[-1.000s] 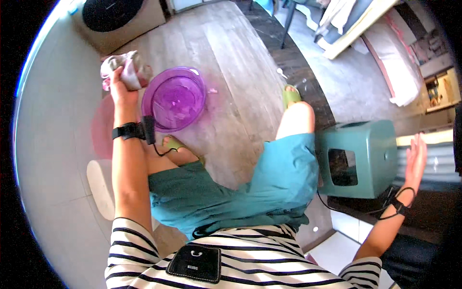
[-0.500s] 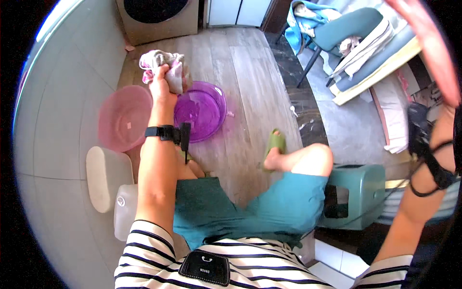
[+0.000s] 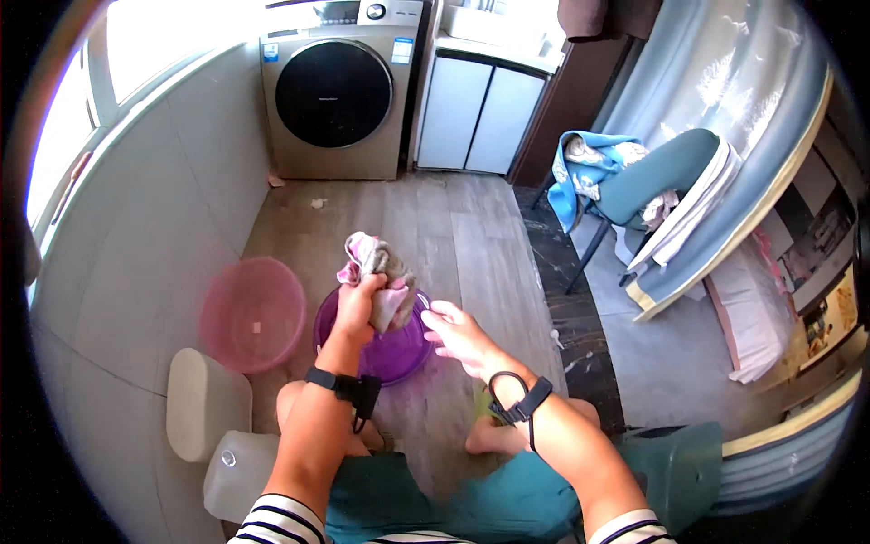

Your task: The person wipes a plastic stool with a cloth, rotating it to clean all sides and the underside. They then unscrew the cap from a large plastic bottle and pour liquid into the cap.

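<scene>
My left hand (image 3: 360, 310) is closed round a bunched pink, white and grey cloth (image 3: 388, 279), held above a purple basin (image 3: 395, 361) on the floor. To the right of the cloth is my right hand (image 3: 458, 337), its fingers apart and holding nothing. It reaches toward the cloth over the basin's right side, with a gap between them. Cloth and hands cover part of the basin, so its inside shows only in part. Each wrist wears a black strap.
A pink basin (image 3: 253, 315) stands left of the purple one, along the wall. Nearer are a cream oblong container (image 3: 201, 405) and a translucent jug (image 3: 237, 478). A washing machine (image 3: 335, 100) is at the back; a chair with clothes (image 3: 660, 177) stands right, near a curtain (image 3: 716, 77).
My right hand has come from high at the far right to beside the cloth. My left hand keeps the cloth and is lower over the purple basin. The view has tilted upward.
</scene>
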Motion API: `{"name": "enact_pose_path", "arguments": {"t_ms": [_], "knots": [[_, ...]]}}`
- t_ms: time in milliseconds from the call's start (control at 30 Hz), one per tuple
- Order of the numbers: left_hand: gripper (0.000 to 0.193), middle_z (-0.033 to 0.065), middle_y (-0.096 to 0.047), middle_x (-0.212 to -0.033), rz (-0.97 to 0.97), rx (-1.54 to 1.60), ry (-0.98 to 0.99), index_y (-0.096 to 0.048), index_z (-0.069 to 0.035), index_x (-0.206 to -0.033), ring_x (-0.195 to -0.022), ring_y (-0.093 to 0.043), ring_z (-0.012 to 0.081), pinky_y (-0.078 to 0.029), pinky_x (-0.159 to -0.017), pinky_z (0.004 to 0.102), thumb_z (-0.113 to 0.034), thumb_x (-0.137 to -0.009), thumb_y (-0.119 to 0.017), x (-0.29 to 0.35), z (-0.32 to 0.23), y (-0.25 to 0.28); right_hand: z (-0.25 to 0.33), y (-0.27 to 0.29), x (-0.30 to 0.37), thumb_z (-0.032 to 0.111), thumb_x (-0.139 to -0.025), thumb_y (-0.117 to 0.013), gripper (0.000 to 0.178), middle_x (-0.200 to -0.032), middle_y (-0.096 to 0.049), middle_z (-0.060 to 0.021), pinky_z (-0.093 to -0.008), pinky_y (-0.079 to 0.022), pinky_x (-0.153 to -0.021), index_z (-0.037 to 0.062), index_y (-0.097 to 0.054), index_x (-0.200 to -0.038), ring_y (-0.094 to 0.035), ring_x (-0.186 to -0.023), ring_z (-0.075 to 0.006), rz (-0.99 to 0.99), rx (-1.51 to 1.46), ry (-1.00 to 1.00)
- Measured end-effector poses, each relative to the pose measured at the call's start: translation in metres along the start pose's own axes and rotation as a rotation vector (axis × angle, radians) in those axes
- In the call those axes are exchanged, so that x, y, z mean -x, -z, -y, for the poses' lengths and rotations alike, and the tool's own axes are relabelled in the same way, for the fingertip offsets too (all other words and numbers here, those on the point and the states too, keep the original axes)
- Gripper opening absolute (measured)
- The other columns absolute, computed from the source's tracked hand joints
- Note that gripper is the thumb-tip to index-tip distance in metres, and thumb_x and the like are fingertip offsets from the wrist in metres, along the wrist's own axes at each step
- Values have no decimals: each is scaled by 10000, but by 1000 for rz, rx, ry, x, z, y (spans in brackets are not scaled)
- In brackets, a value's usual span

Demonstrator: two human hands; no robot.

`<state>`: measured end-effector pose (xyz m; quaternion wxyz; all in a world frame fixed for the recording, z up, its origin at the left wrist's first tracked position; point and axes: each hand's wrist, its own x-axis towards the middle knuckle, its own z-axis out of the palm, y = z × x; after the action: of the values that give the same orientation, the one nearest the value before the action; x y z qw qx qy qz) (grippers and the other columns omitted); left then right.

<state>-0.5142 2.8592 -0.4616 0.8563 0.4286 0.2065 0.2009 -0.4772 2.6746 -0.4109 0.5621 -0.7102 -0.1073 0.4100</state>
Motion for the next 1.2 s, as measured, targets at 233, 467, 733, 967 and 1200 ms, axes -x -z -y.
{"name": "enact_pose_path", "arguments": {"t_ms": [233,467,733,967,1200], "knots": [[314,134,-627,-993,-38,93,12,-537,-1,-1115,-886,-639,273,-529,-805,400,-133,-831,-567,-27,8,24,-6,34,-6,384,-895,-590,607,-1290,-488,-104,-378,-438,-865,88,-358,-1371,-532,-1085,-223,-47,23,39],[212,86,-628,-880,-306,125,-241,-583,-88,-988,-725,-628,241,-541,-611,403,-190,-805,-611,-59,-47,83,-19,99,-1,368,-883,-611,391,-1037,-552,-6,-313,-426,-765,146,-517,-1190,-557,-931,-138,-198,-252,126],[302,81,-628,-941,-431,-217,-507,-598,-27,-1053,-815,-640,232,-543,-697,390,-150,-782,-648,-62,-139,164,-52,132,7,340,-874,-615,317,-945,-580,25,-278,-445,-707,145,-546,-1114,-571,-860,-111,-202,-470,107],[361,81,-611,-1026,-407,-625,-574,-571,-28,-1116,-912,-618,214,-528,-758,355,-184,-800,-651,-28,-229,153,-48,145,-4,287,-852,-642,177,-855,-601,12,-287,-458,-664,135,-586,-923,-584,-777,-117,-237,-631,150],[305,104,-662,-917,-231,-663,56,-575,3,-1070,-776,-665,232,-571,-651,382,-191,-837,-610,-10,-172,110,-31,128,-8,274,-870,-614,259,-928,-585,15,-281,-442,-718,122,-573,-1075,-564,-833,-118,-199,-597,161]]}}
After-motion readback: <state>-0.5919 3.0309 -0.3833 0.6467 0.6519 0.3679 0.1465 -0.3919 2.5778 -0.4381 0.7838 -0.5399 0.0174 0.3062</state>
